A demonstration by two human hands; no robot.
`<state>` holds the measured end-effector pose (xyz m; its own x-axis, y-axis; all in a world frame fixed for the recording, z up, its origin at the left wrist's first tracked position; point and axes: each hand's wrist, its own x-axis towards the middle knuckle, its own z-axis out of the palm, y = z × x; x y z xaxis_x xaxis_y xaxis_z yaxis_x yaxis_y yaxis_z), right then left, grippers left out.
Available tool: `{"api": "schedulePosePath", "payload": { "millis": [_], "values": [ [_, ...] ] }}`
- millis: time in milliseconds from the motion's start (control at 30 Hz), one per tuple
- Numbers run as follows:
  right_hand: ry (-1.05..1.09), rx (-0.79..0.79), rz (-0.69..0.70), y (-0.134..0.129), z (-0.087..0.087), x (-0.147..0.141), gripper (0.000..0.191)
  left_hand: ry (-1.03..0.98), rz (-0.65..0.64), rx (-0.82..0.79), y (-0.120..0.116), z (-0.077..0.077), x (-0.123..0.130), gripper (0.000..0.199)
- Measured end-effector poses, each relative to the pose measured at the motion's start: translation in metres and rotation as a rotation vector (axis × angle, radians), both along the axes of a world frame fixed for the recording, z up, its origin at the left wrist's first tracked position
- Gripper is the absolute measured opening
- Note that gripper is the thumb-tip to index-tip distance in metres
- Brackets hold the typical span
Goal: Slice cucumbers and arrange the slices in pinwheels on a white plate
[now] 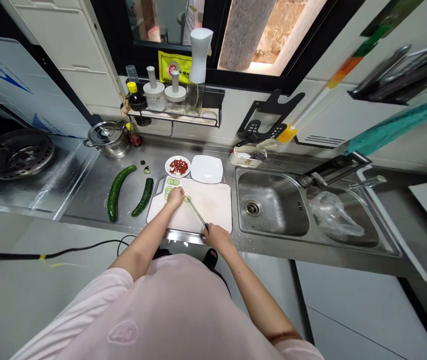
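Beyond the left hand there is a small round plate, filled with chopped red pieces, and just beside it, to the right, a white squarish plate. Farther off, to the left of this hand, stands a steel pot with its lid on. On the shelf, higher and beyond the left hand, are two lidded jars, one with whitish content. To the right of the right hand is the near sink basin, and farther right the second basin, in which lies a crumpled clear plastic bag.

The left hand is narrow, with fingers curled down over the cutting board; I cannot tell what it grips. The right hand is closed around the black handle of the knife, whose blade points away, toward the left fingers. Thin, pale green cucumber slices overlap just beyond the left hand, and one round slice is right of it, at the blade's far end. Left of this hand lie two dark green cucumbers, the longer one gently curved
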<state>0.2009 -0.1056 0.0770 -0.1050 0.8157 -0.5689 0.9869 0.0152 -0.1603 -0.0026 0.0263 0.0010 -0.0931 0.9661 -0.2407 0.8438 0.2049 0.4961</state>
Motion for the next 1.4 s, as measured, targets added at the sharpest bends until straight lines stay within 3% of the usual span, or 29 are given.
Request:
{"api": "schedulePosePath", "payload": {
  "millis": [500,900,1100,1400],
  "values": [
    [0.001,0.002,-0.005,-0.018,0.006,0.013,0.038,-0.033,-0.065,0.186,-0.025,-0.006,-0.001,0.025],
    [0.004,-0.009,-0.033,-0.026,0.007,0.019,0.037,-0.029,-0.106,0.196,-0.038,0.002,0.002,0.031],
    [0.057,0.12,-0.16,-0.033,-0.006,0.027,0.041,-0.007,-0.13,0.199,-0.04,0.006,0.004,0.032],
    [0.079,0.171,-0.353,-0.021,-0.015,0.038,0.041,0.026,-0.114,0.198,-0.039,0.008,0.008,0.026]
  ]
}}
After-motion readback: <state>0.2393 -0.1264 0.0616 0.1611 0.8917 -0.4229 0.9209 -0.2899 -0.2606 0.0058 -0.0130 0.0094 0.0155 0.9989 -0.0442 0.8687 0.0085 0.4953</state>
